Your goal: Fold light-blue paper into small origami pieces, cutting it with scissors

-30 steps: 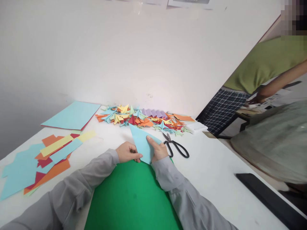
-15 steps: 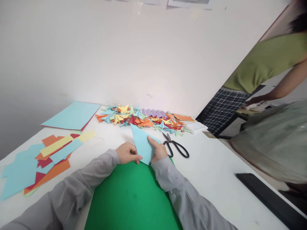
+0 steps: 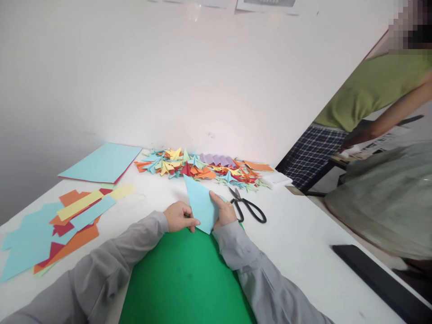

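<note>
A light blue sheet of paper [image 3: 201, 204], triangular in outline with one point up, is held between my two hands above the green mat [image 3: 189, 279]. My left hand [image 3: 180, 217] pinches its lower left edge between thumb and fingers. My right hand [image 3: 223, 211] grips the right side, thumb on the front face and the other fingers mostly hidden behind. Just right of my right hand lies a pair of black-handled scissors [image 3: 249, 206], blades slightly apart. Beyond the paper's top point is a long heap of small folded paper pieces [image 3: 195, 168] in many colours.
Loose coloured paper pieces [image 3: 72, 229] lie at the left, with a stack of light blue sheets [image 3: 101, 162] behind them. A white wall [image 3: 202, 81] backs the table. A black bar [image 3: 374, 279] lies at the right edge. Another person [image 3: 367, 90] in a green top stands beyond.
My right thumb has shifted slightly to the right on the paper; my left hand is nearly still. The other person's arm at the right has moved.
</note>
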Action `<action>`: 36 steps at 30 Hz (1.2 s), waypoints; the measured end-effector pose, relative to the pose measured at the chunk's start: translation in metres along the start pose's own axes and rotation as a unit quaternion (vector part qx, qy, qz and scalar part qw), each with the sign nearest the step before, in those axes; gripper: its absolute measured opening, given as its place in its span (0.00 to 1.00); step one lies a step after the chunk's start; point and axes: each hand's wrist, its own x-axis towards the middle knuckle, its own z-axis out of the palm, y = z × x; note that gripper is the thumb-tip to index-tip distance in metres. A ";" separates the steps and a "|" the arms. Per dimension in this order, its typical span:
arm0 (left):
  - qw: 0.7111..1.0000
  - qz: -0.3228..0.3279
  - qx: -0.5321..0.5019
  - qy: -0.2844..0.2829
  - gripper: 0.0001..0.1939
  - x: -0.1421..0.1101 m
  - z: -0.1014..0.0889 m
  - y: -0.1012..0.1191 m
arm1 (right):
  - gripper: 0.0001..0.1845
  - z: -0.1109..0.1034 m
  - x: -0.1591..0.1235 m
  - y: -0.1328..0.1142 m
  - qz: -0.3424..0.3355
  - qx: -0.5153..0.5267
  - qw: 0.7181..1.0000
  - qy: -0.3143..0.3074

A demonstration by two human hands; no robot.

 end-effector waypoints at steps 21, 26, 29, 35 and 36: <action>1.000 0.014 0.003 0.000 0.13 0.001 0.001 -0.002 | 0.15 -0.002 0.000 0.000 -0.021 -0.008 1.000 -0.019; 1.000 0.014 -0.012 0.011 0.14 0.000 0.002 0.002 | 0.14 -0.003 0.002 0.000 -0.034 -0.017 0.999 -0.013; 0.996 0.007 -0.080 0.024 0.15 0.001 0.001 0.003 | 0.15 -0.003 0.002 -0.001 -0.028 -0.043 0.999 -0.002; 0.984 -0.022 -0.151 0.087 0.15 0.006 -0.004 0.000 | 0.16 0.000 -0.001 0.000 -0.044 -0.073 0.996 -0.020; 0.981 -0.021 -0.158 0.111 0.15 0.006 -0.004 0.000 | 0.17 0.000 -0.001 0.001 -0.047 -0.076 0.995 -0.034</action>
